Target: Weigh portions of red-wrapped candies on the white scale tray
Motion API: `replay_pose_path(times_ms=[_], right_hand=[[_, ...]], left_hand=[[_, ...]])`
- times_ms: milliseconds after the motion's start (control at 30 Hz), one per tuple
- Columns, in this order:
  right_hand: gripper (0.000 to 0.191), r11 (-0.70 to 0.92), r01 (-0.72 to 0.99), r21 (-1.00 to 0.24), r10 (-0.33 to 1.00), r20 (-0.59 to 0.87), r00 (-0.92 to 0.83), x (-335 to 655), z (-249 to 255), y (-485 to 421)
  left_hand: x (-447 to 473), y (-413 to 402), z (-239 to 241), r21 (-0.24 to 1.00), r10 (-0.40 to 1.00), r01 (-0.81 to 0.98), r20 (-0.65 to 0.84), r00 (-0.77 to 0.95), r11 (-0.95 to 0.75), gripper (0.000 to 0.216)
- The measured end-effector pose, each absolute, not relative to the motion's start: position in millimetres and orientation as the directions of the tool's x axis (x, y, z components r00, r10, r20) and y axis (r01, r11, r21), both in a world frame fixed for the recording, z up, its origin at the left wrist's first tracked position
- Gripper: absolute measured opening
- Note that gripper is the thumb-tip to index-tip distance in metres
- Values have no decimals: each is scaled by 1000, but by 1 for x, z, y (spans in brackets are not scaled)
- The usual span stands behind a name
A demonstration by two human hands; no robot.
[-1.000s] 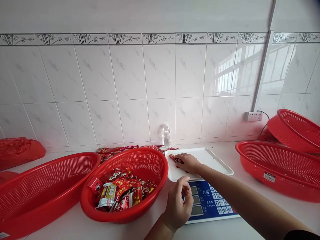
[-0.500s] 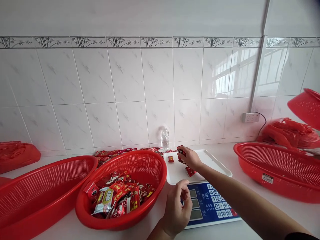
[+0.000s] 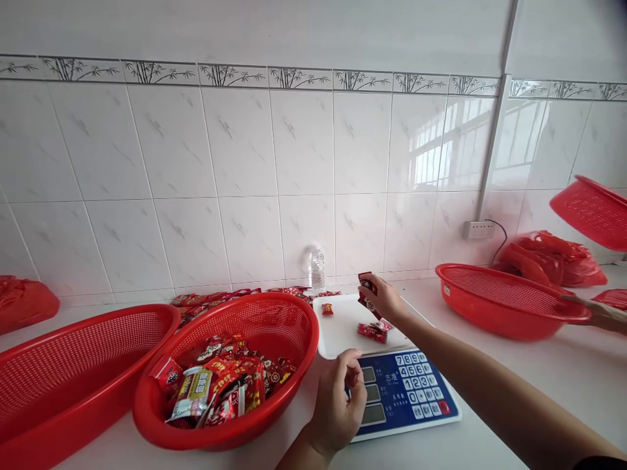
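Red wrapped packets (image 3: 365, 301) hang above a white tray (image 3: 337, 336), held upright in the grip of my right hand (image 3: 386, 299), fingers closed around them. On the tray below, I see more red packets (image 3: 372, 333) lying together and a small red packet (image 3: 327, 310) apart near the left edge. In front sits the blue panel of a scale (image 3: 406, 391), its display windows partly behind my left hand (image 3: 340, 401) — that grip is half curled, and from here I cannot tell whether its palm holds anything. To the left, a red basket (image 3: 164, 434) carries a heap of mixed packets (image 3: 225, 378), beside a second basket (image 3: 122, 352). Flat packets (image 3: 196, 300) and a clear bottle (image 3: 317, 269) line the back of the white counter (image 3: 490, 405), against a tiled wall (image 3: 304, 143). At far right, another person's blurred hand (image 3: 600, 316) meets the rim of an oval basket (image 3: 499, 320) — red bags (image 3: 553, 258) lie behind.
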State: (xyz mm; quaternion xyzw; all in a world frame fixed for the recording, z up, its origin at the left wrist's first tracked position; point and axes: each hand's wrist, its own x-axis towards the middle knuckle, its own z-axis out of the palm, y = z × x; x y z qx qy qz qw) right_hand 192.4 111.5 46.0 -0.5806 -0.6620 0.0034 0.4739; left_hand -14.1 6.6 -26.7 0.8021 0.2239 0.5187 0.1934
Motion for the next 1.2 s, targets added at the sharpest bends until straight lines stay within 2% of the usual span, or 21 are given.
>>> replay_pose_path(times_ms=[300, 667, 967, 1200], right_hand=[[33, 307, 748, -589, 732, 648, 210, 210, 46, 108], [36, 244, 855, -458, 629, 746, 220, 258, 65, 78], [39, 100, 904, -416, 593, 755, 281, 301, 71, 59], [42, -110, 926, -362, 598, 720, 352, 348, 75, 48]], left_hand=[[-14, 9, -26, 538, 561, 173, 742, 366, -825, 33], [-13, 11, -27, 534, 558, 182, 727, 401, -826, 29], [-12, 11, -26, 528, 552, 178, 733, 398, -830, 33], [-11, 11, -25, 528, 554, 185, 728, 404, -829, 30]])
